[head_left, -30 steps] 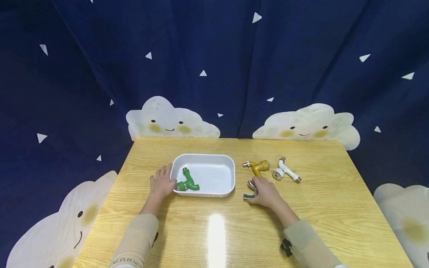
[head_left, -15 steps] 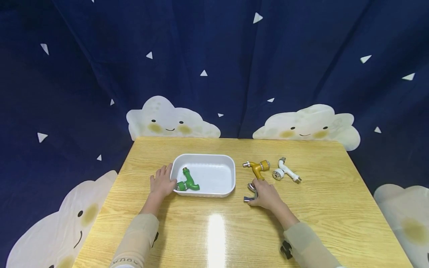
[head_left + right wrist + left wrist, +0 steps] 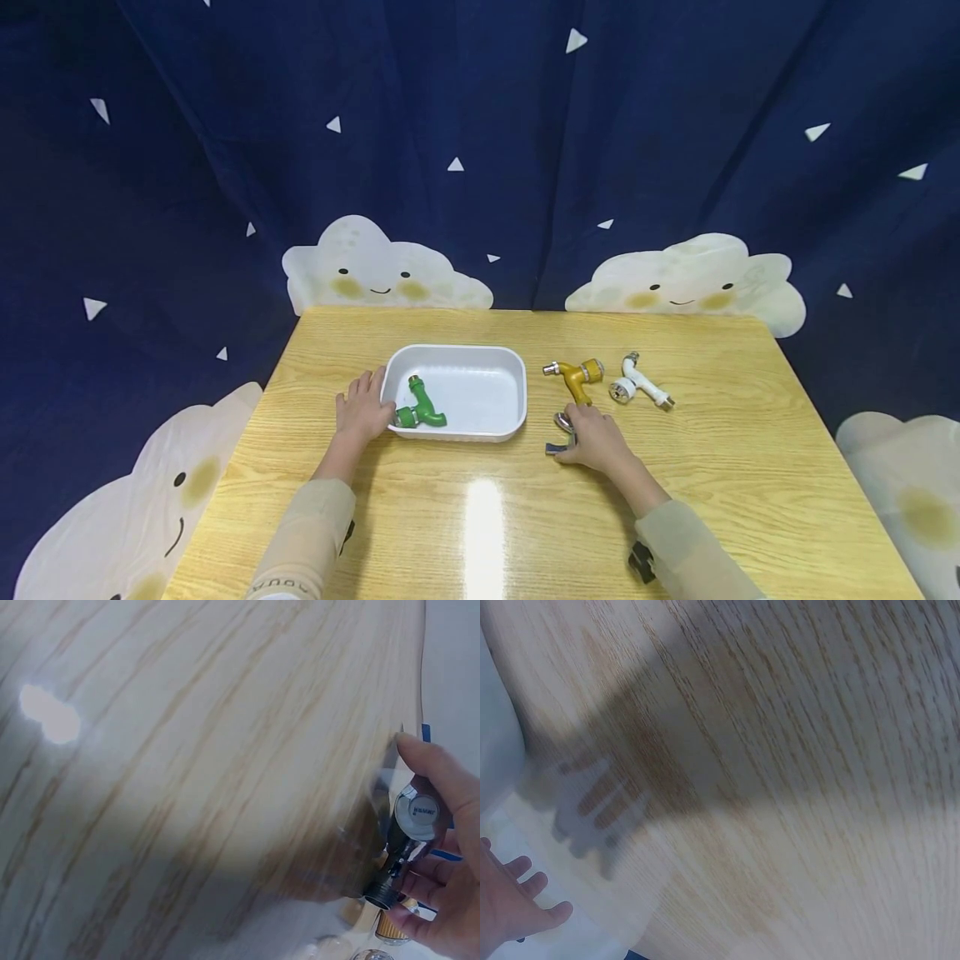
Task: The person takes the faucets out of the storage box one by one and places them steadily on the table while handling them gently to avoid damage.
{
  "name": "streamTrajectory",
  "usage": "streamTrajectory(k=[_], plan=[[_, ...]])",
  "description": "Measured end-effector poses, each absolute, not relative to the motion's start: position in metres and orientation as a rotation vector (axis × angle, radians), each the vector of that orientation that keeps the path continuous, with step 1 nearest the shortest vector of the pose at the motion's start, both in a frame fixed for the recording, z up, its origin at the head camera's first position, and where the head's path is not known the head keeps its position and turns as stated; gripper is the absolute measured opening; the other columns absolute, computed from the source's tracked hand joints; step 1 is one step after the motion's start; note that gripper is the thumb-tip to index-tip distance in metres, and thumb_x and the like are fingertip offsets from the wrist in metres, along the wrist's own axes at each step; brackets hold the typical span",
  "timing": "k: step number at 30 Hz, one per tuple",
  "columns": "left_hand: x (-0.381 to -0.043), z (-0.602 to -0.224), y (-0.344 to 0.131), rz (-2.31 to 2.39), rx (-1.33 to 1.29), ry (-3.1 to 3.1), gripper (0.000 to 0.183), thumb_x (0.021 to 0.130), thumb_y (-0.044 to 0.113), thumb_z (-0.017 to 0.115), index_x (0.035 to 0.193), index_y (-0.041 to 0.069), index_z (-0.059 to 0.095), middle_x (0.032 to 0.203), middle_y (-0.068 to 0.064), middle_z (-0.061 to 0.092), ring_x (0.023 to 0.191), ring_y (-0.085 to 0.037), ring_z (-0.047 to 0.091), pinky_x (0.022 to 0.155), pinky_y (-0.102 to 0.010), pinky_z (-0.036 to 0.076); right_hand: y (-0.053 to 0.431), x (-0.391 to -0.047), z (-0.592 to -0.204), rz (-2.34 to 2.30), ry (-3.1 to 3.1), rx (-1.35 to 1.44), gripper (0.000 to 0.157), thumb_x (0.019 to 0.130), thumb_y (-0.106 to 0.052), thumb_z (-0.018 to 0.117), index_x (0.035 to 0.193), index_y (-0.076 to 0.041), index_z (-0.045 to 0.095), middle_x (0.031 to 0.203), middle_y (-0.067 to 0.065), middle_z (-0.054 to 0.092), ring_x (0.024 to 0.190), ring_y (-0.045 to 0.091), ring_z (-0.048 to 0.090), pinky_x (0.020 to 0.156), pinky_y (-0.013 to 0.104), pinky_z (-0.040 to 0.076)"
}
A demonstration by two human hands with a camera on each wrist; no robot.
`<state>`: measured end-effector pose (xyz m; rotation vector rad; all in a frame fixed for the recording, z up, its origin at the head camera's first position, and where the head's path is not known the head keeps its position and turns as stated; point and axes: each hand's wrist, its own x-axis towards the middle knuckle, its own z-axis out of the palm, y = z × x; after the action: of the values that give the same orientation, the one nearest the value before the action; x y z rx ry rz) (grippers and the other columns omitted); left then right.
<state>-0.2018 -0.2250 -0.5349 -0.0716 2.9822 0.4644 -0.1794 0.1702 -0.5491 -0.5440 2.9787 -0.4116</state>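
Note:
My right hand (image 3: 597, 437) grips a chrome tap (image 3: 417, 814) low over the table, right of the white tray (image 3: 465, 347). Thumb and fingers are curled around it in the right wrist view, while part of it is hidden by the hand in the head view. On the tray's left side rests my left hand (image 3: 365, 408), its fingers extended and its thumb near the front left corner. Inside the tray, at the left, lies a green tap (image 3: 426, 406). A yellow tap (image 3: 574, 377) lies just beyond the right hand, and a white tap (image 3: 637, 383) is to its right.
The wooden table (image 3: 405, 517) carries everything and shows a bright light reflection in front of the tray. A dark blue curtain (image 3: 510, 167) with pale clouds hangs behind and beside it.
The right hand has shifted slightly toward me with the chrome tap, whose visible spout has turned a little. The left hand, the tray and the other taps stay put.

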Motion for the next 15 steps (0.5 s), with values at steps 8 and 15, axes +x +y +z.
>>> streamTrajectory(k=[8,15], plan=[[-0.2023,-0.533,-0.2243,0.467,-0.076,2.968,0.073,0.08,0.031,0.044,0.145,0.011,0.018,0.144,-0.021,0.024,0.13,-0.042,0.022,0.1,-0.066,0.016,0.1697,-0.1777,-0.5476,-0.398,2.975,-0.528,0.068,0.054,-0.05,0.08,0.101,-0.009,0.052,0.088,0.005,0.055,0.085,0.025,0.053,0.068,0.044,0.045],[-0.2019,-0.5342,-0.2243,0.464,-0.079,2.968,0.073,0.08,0.032,0.044,0.145,0.012,0.018,0.144,-0.021,0.024,0.13,-0.042,0.022,0.1,-0.067,0.016,0.1694,-0.1753,-0.5494,-0.409,2.99,-0.512,0.068,0.054,-0.051,0.08,0.099,-0.008,0.052,0.088,0.005,0.053,0.086,0.024,0.052,0.071,0.045,0.045]])
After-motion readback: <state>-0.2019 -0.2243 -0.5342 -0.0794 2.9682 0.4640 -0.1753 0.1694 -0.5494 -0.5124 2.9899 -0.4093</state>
